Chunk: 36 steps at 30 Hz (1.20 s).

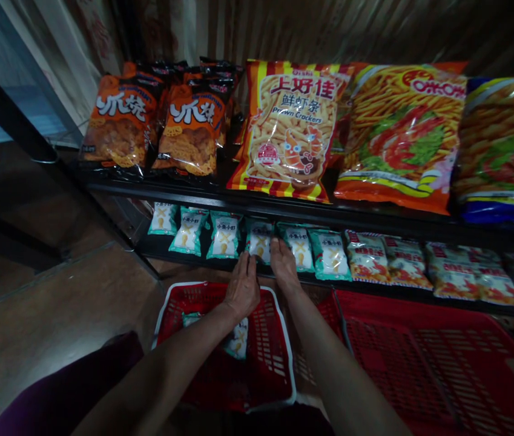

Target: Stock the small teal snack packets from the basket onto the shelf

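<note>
Both my hands reach to the lower shelf (220, 263) where a row of small teal snack packets stands. My left hand (241, 286) and my right hand (284, 264) rest side by side on one teal packet (259, 240), fingers laid against its front and lower edge. More teal packets (223, 235) stand to its left and others (329, 254) to its right. Below my arms sits a red shopping basket (279, 339) with a white rim, holding a teal packet (238, 339).
The upper shelf carries orange snack bags (120, 121), a striped prawn cracker bag (288, 127) and large chip bags (402, 133). Red-and-white packets (388, 260) fill the lower shelf's right. A second red basket (420, 363) lies at the right. Brown tiled floor (57, 303) spreads to the left.
</note>
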Each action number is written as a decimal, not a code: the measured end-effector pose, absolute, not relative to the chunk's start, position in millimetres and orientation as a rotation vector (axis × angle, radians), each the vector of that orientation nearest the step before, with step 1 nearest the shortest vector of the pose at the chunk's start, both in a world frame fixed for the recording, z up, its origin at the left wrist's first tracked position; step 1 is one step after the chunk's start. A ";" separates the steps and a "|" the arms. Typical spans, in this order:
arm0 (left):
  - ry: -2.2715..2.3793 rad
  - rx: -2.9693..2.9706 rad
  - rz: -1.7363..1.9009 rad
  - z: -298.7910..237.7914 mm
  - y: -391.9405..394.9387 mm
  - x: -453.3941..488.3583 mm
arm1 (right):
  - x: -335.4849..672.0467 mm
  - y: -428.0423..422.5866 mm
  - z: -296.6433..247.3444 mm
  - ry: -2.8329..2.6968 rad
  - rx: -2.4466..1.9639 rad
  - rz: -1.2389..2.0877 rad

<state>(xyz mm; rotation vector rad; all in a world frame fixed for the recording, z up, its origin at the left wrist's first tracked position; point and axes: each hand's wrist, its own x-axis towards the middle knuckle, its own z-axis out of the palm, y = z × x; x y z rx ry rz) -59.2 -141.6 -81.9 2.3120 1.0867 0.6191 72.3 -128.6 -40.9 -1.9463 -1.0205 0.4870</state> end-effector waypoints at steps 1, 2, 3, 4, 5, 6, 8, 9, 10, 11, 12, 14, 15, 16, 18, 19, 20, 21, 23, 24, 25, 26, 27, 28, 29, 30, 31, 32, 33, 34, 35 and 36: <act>1.087 2.313 0.620 -81.8 -141.8 -58.8 | 72.4 -128.5 -41.3 -1.013 -1.947 0.490; 1.085 2.316 0.618 -81.8 -142.0 -58.6 | 72.2 -128.2 -41.6 -1.012 -1.955 0.494; 1.084 2.323 0.617 -81.7 -142.3 -58.6 | 72.0 -127.8 -41.9 -1.014 -1.968 0.497; 1.080 2.333 0.614 -81.4 -142.6 -59.2 | 71.7 -127.3 -42.3 -1.017 -1.984 0.496; 1.071 2.348 0.612 -80.6 -142.8 -60.5 | 71.5 -126.8 -42.9 -1.018 -1.999 0.488; 1.058 2.365 0.609 -79.0 -142.9 -62.9 | 71.4 -126.3 -43.6 -1.018 -2.008 0.475; 1.021 2.408 0.602 -72.2 -142.3 -71.4 | 71.4 -125.7 -44.9 -1.027 -2.005 0.438; 0.994 2.436 0.594 -66.9 -141.6 -77.8 | 71.4 -125.5 -45.0 -1.043 -1.996 0.419; 0.961 2.466 0.583 -60.3 -140.5 -85.5 | 71.1 -125.4 -44.3 -1.068 -1.987 0.397; 0.926 2.501 0.572 -52.8 -139.0 -94.5 | 70.5 -125.2 -42.6 -1.099 -1.978 0.369; 0.888 2.540 0.561 -44.8 -137.0 -104.4 | 69.2 -125.0 -39.8 -1.126 -1.972 0.332; 0.871 2.594 0.560 -29.5 -131.6 -126.0 | 63.9 -124.1 -31.2 -1.158 -1.968 0.232; 0.925 2.593 0.573 -23.1 -127.8 -137.0 | 59.4 -123.6 -25.9 -1.171 -1.955 0.173; 1.023 2.566 0.596 -18.2 -123.1 -147.7 | 53.4 -123.2 -20.5 -1.191 -1.929 0.120; 1.292 2.437 0.655 -13.4 -111.1 -167.0 | 36.9 -123.2 -10.8 -1.261 -1.840 0.073; 1.428 2.348 0.685 -13.3 -103.9 -175.2 | 26.3 -123.7 -7.2 -1.299 -1.787 0.089; 1.544 2.266 0.711 -14.3 -96.4 -182.2 | 14.5 -124.4 -4.8 -1.335 -1.738 0.136; 1.637 2.196 0.733 -15.9 -88.9 -187.8 | 1.8 -125.3 -3.6 -1.357 -1.700 0.207; 1.763 2.073 0.749 -19.4 -75.3 -195.1 | -24.8 -126.4 -4.4 -1.400 -1.659 0.420; 1.801 2.019 0.743 -20.5 -69.8 -197.1 | -37.6 -126.0 -6.1 -1.429 -1.643 0.517; 1.821 1.976 0.726 -20.9 -65.2 -198.5 | -49.3 -124.6 -8.4 -1.459 -1.630 0.588; 1.826 1.950 0.707 -20.7 -61.6 -199.4 | -59.7 -122.0 -11.1 -1.481 -1.624 0.631; 1.821 1.940 0.690 -19.9 -58.8 -200.1 | -68.5 -118.1 -14.1 -1.496 -1.626 0.660; 1.813 1.936 0.674 -18.9 -56.6 -200.7 | -75.7 -113.1 -17.3 -1.507 -1.632 0.681; 1.809 1.929 0.658 -17.7 -54.8 -201.1 | -81.5 -107.1 -20.6 -1.512 -1.644 0.696; 1.810 1.910 0.643 -16.8 -53.2 -201.4 | -86.1 -100.4 -23.9 -1.514 -1.662 0.709; 1.814 1.880 0.631 -16.1 -51.8 -201.5 | -89.8 -93.4 -26.9 -1.515 -1.680 0.719; 1.814 1.848 0.625 -15.8 -50.5 -201.4 | -92.9 -86.5 -29.7 -1.513 -1.697 0.726; 1.805 1.821 0.625 -15.8 -49.3 -201.0 | -95.6 -80.1 -32.1 -1.508 -1.713 0.728; 1.787 1.803 0.633 -16.1 -48.1 -200.5 | -97.9 -74.5 -34.1 -1.501 -1.724 0.728; 1.764 1.791 0.645 -16.6 -47.0 -199.8 | -100.0 -69.8 -35.5 -1.494 -1.727 0.730; 1.740 1.783 0.654 -17.2 -46.0 -199.0 | -101.9 -66.2 -36.5 -1.484 -1.725 0.734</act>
